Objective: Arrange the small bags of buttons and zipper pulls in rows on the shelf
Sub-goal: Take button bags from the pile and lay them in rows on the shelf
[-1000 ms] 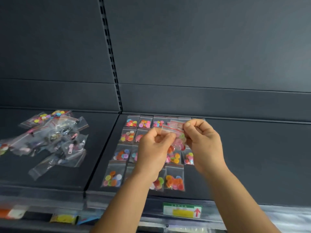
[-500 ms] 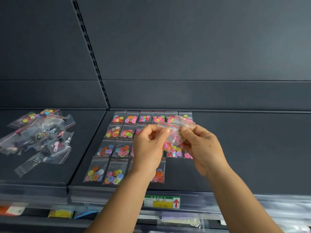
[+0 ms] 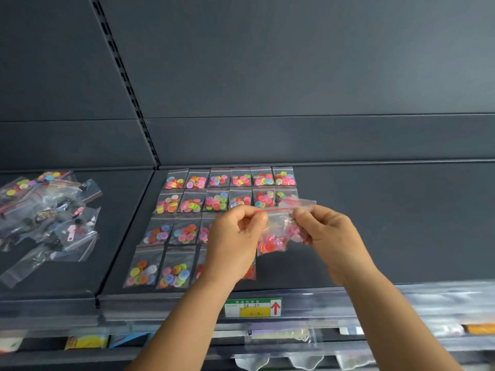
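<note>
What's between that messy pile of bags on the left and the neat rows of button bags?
In the head view, only bare dark shelf and the seam where two shelf panels meet lie between the loose pile and the rows.

A dark grey metal back wall [image 3: 294, 62] fills the upper part of the view, split by a horizontal seam into a tall panel above and a lower band [image 3: 321, 140]. A slotted upright rail [image 3: 126, 84] runs slantwise down the wall to where two boards meet. The shelf [image 3: 388, 223] is the same matt dark grey, with a narrow joint [image 3: 126, 231] between its left and right boards. Along the front edge runs a clear plastic strip [image 3: 428, 298] carrying a green and yellow price label [image 3: 253, 307] with a red arrow. Soft, even light falls from above, brighter toward the upper right.
</note>
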A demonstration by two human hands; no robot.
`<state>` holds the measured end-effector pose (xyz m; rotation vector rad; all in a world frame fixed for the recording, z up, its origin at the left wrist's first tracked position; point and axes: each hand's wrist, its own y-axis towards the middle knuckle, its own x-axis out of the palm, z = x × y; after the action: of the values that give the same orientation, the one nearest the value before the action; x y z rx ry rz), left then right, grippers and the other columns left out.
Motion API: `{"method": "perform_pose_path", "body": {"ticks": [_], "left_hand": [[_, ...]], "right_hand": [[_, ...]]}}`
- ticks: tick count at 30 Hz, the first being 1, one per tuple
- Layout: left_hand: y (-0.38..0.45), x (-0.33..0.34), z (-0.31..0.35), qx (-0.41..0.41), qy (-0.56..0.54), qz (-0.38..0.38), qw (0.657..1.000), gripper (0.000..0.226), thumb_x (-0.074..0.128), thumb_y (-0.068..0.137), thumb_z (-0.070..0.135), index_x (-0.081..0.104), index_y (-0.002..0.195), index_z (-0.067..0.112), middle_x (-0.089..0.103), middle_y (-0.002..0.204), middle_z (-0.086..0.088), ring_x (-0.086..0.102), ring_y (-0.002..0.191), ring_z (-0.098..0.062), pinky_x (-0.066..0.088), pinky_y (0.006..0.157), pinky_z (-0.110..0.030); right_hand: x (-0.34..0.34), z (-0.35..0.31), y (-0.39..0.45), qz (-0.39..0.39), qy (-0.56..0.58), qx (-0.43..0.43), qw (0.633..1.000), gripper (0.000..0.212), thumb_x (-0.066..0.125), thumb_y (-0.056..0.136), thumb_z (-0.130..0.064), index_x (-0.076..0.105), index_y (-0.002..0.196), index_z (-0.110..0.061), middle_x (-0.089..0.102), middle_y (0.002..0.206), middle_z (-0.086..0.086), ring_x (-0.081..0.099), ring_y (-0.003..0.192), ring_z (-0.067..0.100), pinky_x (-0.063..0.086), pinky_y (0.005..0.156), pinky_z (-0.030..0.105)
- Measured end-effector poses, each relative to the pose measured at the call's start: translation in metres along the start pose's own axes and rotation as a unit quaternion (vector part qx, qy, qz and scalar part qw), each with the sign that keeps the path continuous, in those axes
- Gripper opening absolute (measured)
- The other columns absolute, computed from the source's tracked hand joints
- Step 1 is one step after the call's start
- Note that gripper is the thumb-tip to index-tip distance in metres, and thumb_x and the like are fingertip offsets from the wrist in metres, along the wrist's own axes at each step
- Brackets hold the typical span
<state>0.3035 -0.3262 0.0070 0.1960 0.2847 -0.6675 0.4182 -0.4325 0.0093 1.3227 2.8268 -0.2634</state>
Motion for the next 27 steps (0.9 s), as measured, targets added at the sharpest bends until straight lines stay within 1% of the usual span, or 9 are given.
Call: {"method": "perform_pose_path", "body": {"ticks": [4,7,9,11,14,18,20,24,27], "left_hand": [[-0.009,0.000,-0.011,-0.001,0.067,-0.036,0.997,0.012,0.057,0.091,0.024,0.062,0.082,0.029,0.069,0.074,0.012,0.064,0.069,0.006,0.049,0.058,-0.010],[-0.014,0.007,-0.018,0.005,0.122,-0.049,0.991,0.012,0.055,0.093,0.022,0.061,0.084,0.028,0.067,0.073,0.014,0.063,0.067,0.004,0.049,0.057,-0.013],[-0.015,0.011,-0.020,0.018,0.196,-0.046,0.979,0.008,0.054,0.093,0.025,0.061,0.097,0.026,0.066,0.082,0.016,0.062,0.072,-0.003,0.053,0.064,-0.025],[-0.016,0.011,-0.022,0.047,0.264,-0.039,0.963,0.024,0.056,0.092,0.026,0.058,0.116,0.024,0.063,0.102,0.011,0.060,0.093,-0.010,0.050,0.079,-0.028],[-0.019,0.007,-0.024,0.111,0.330,-0.034,0.937,0.041,0.057,0.092,0.025,0.050,0.132,0.022,0.053,0.125,0.005,0.042,0.118,-0.015,0.037,0.099,-0.029],[-0.027,0.004,-0.025,0.202,0.351,-0.101,0.909,0.031,0.060,0.089,0.020,0.063,0.120,0.016,0.059,0.120,0.005,0.046,0.115,-0.016,0.037,0.100,-0.029],[-0.029,0.006,-0.026,0.206,0.362,-0.131,0.900,0.031,0.056,0.092,0.024,0.062,0.122,0.017,0.058,0.123,0.006,0.046,0.116,-0.013,0.037,0.098,-0.026],[-0.029,0.010,-0.027,0.198,0.361,-0.142,0.900,0.033,0.049,0.095,0.030,0.061,0.124,0.020,0.058,0.123,0.008,0.044,0.114,-0.010,0.035,0.094,-0.022],[-0.031,0.013,-0.026,0.198,0.362,-0.138,0.900,0.035,0.049,0.096,0.032,0.059,0.126,0.019,0.058,0.123,0.008,0.044,0.114,-0.010,0.038,0.094,-0.023]], "right_hand": [[-0.014,0.010,-0.006,0.015,-0.060,0.035,0.997,0.003,0.064,0.086,-0.015,0.067,0.085,-0.013,0.071,0.070,0.006,0.062,0.057,0.011,0.048,0.049,0.017],[-0.014,0.020,-0.010,0.010,-0.133,0.051,0.990,0.001,0.065,0.085,-0.017,0.064,0.086,-0.017,0.071,0.070,0.007,0.059,0.057,0.015,0.050,0.058,0.032],[-0.012,0.027,-0.011,0.017,-0.214,0.035,0.976,0.010,0.063,0.085,-0.017,0.061,0.094,-0.020,0.070,0.075,0.006,0.059,0.061,0.017,0.049,0.060,0.031],[-0.010,0.032,-0.013,0.038,-0.308,-0.006,0.951,0.027,0.063,0.085,-0.019,0.056,0.111,-0.022,0.067,0.090,-0.003,0.060,0.073,0.015,0.046,0.063,0.024],[-0.011,0.036,-0.017,0.070,-0.393,-0.097,0.912,0.048,0.066,0.084,-0.020,0.048,0.129,-0.025,0.051,0.116,-0.001,0.053,0.097,0.019,0.040,0.076,0.024],[-0.012,0.041,-0.026,0.073,-0.429,-0.186,0.881,0.031,0.070,0.082,-0.023,0.065,0.113,-0.023,0.054,0.110,-0.001,0.046,0.097,0.017,0.036,0.075,0.023],[-0.012,0.043,-0.028,0.055,-0.439,-0.193,0.876,0.020,0.068,0.084,-0.026,0.070,0.104,-0.023,0.056,0.106,-0.003,0.042,0.092,0.012,0.033,0.075,0.021],[-0.015,0.041,-0.028,0.000,-0.454,-0.205,0.867,0.008,0.065,0.085,-0.015,0.073,0.085,-0.016,0.066,0.091,0.000,0.054,0.089,0.019,0.033,0.076,0.021],[-0.017,0.038,-0.027,-0.031,-0.452,-0.201,0.869,0.010,0.062,0.086,-0.015,0.072,0.088,-0.019,0.067,0.094,-0.003,0.055,0.091,0.018,0.041,0.082,0.026]]}}
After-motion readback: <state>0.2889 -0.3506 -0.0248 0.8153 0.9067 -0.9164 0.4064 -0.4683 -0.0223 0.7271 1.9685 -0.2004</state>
